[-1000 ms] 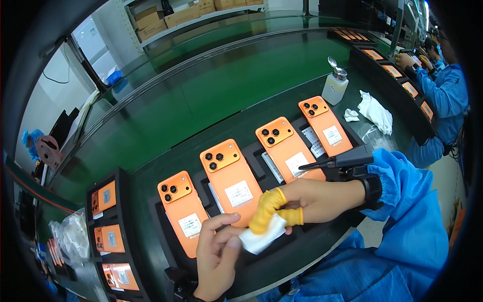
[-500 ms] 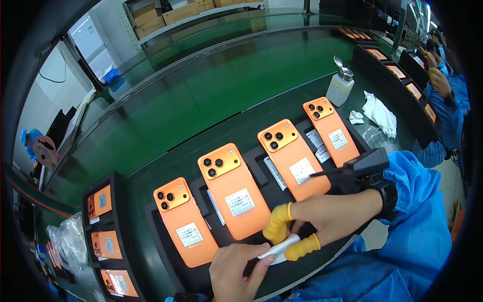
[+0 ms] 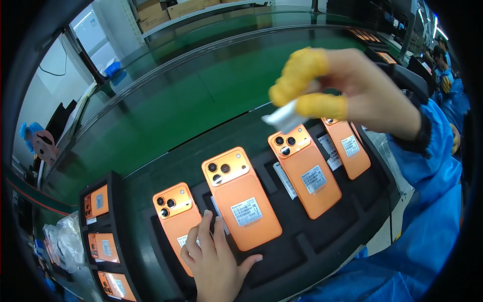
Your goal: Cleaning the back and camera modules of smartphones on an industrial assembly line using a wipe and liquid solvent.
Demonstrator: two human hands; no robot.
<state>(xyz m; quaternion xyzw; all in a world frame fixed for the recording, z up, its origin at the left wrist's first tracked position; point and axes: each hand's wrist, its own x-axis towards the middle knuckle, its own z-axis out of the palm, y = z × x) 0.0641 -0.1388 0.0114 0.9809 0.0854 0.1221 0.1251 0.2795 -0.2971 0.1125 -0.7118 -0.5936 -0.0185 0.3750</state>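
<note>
Pinched in the yellow finger cots of my right hand (image 3: 337,83) is a folded white wipe (image 3: 288,118), raised above the camera end of the third smartphone (image 3: 324,200). My bare left hand (image 3: 215,264) has its fingers spread, fingertips over the lower part of the leftmost smartphone (image 3: 173,220) and near the edge of the second smartphone (image 3: 259,232). These orange phones lie back up in a black foam tray (image 3: 282,261), white labels on their backs. A fourth smartphone (image 3: 354,163) is partly covered by my right hand, which also hides the bench area behind it.
At the left, another black tray (image 3: 124,246) holds several orange phones, beside clear plastic bags (image 3: 65,236). A green conveyor belt (image 3: 201,85) runs behind the bench. Cardboard boxes (image 3: 186,10) sit on a back shelf. People in blue work at the far right.
My right hand has lifted up and away from the tray's front edge with the wipe. My left hand has let go of the wipe and moved left, spreading its fingers over the leftmost phone.
</note>
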